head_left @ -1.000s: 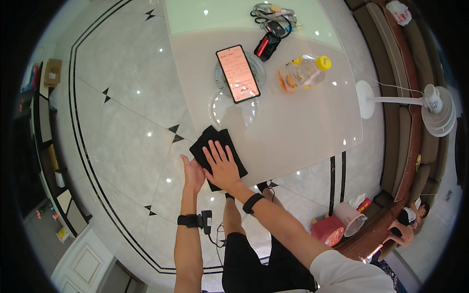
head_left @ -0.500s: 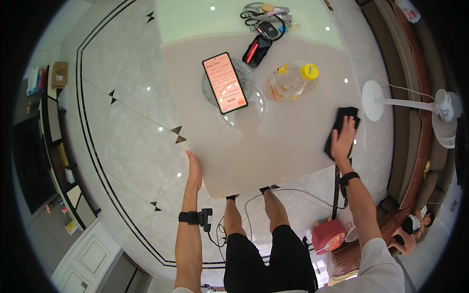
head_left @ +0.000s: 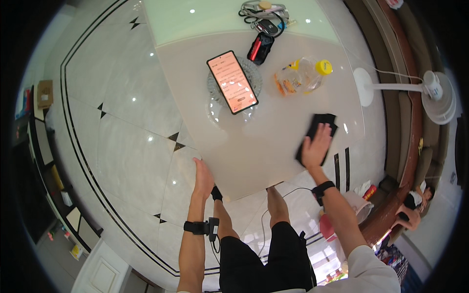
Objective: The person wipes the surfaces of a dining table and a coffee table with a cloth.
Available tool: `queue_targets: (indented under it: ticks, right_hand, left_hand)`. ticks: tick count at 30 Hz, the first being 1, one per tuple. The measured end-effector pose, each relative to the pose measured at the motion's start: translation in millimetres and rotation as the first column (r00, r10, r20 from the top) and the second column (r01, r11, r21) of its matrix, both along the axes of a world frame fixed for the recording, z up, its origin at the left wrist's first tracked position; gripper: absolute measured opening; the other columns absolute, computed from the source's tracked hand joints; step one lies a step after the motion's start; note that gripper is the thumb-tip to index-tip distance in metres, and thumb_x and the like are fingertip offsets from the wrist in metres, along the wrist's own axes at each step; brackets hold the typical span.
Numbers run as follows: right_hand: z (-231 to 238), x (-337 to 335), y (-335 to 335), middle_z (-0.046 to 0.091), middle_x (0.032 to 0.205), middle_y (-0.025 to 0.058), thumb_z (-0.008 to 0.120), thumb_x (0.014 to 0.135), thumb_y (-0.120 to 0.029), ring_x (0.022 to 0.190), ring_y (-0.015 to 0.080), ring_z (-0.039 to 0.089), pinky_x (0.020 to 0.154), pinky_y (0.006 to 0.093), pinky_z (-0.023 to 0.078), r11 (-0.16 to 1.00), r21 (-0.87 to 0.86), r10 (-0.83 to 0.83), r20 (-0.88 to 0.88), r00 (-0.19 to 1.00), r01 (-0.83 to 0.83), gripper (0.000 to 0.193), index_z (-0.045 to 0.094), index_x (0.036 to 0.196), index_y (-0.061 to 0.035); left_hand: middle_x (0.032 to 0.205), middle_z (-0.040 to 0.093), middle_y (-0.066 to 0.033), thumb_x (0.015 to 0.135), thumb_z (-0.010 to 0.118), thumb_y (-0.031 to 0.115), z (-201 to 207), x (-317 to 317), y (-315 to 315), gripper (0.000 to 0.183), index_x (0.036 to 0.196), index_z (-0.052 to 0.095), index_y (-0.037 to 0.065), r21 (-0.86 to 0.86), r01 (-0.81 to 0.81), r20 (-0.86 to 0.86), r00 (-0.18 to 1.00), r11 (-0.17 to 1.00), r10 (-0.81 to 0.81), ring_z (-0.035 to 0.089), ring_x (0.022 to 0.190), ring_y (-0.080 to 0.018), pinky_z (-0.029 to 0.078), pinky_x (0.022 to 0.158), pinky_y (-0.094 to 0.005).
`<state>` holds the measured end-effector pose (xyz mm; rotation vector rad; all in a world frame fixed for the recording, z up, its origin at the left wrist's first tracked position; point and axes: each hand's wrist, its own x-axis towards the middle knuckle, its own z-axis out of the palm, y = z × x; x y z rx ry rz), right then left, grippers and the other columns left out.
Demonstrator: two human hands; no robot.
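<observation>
My right hand (head_left: 317, 145) lies flat with fingers stretched on a folded black cloth (head_left: 331, 123), near the right front part of the pale table (head_left: 234, 161). Beside the table's left front edge is my left hand (head_left: 202, 178), fingers straight and pointing away from me, with nothing seen in it; I cannot tell whether it touches the edge. Farther back, a smartphone (head_left: 232, 83) with a lit pinkish screen rests tilted across a round cut-glass dish (head_left: 215, 88). Right of it, a clear plastic bottle (head_left: 303, 75) with a yellow cap lies on its side.
Behind the phone are a black-and-red gadget (head_left: 261, 48) and a bundle of cords and keys (head_left: 266, 19). A white standing fan (head_left: 400, 87) is at the right, before a brown sofa (head_left: 398, 127). A cable (head_left: 288, 193) trails near my legs. A person (head_left: 415, 200) sits far right.
My right hand and the black cloth under it have moved left across the table. My left hand stays by the left edge. The whole view has turned and shifted slightly.
</observation>
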<state>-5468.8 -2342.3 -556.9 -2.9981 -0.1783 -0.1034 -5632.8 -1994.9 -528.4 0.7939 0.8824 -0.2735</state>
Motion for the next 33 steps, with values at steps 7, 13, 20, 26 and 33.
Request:
queue_targets:
  ticks: [7,13,20,26,33]
  right_hand:
    - [18,-118,228,0.022,0.16,0.0206,0.061,0.082,-0.038,0.149,0.038,0.016,0.119,0.0566,0.012,0.927,0.254,0.328,-0.191,0.925,-0.276,0.082,0.032,0.151,-0.0042]
    - [24,-133,262,0.027,0.158,0.0171,0.064,0.083,-0.037,0.146,0.0334,0.025,0.117,0.0521,0.021,0.845,0.364,0.467,-0.149,0.871,-0.391,0.078,0.036,0.15,-0.0088]
    - [18,-99,139,0.022,0.159,0.0222,0.06,0.082,-0.033,0.147,0.0399,0.019,0.119,0.0526,0.014,0.99,0.139,0.026,-0.149,0.988,-0.005,0.082,0.03,0.152,-0.004]
    - [9,-84,47,0.018,0.16,0.0226,0.05,0.092,-0.026,0.148,0.0407,0.015,0.119,0.0532,0.012,0.913,0.096,-0.396,-0.024,0.918,0.397,0.07,0.024,0.153,-0.0005]
    - [8,-109,113,0.015,0.16,0.0242,0.045,0.095,-0.029,0.148,0.0412,0.013,0.119,0.0526,0.011,0.909,0.012,-0.415,-0.071,0.907,0.417,0.07,0.02,0.153,0.0026]
  left_hand:
    - [0.156,0.033,-0.0102,0.094,0.018,0.074,-10,-3,25,0.093,0.153,0.023,0.002,-0.248,-0.028,0.017,0.999,0.968,0.033,0.029,0.143,-0.025,0.016,0.119,-0.0358]
    - [0.161,0.014,-0.0186,0.096,0.021,0.071,-4,18,78,0.095,0.155,0.002,-0.001,0.14,-0.005,-0.016,1.0,0.99,0.008,0.016,0.149,-0.0276,0.011,0.122,-0.0386]
    - [0.162,0.002,-0.0221,0.097,0.03,0.068,-14,94,98,0.099,0.153,-0.006,-0.005,0.516,0.211,-0.128,0.977,0.83,-0.168,0.007,0.151,-0.0308,0.009,0.121,-0.0388]
    - [0.158,0.004,-0.0289,0.097,0.035,0.066,-30,132,60,0.102,0.149,-0.006,-0.013,0.696,0.248,-0.178,0.969,0.673,-0.173,0.006,0.149,-0.0364,0.008,0.121,-0.0424]
    - [0.16,-0.003,-0.0212,0.094,0.029,0.073,-52,117,89,0.106,0.15,-0.008,-0.007,0.527,0.349,-0.197,0.937,0.775,-0.288,0.0,0.15,-0.0319,0.006,0.12,-0.0419]
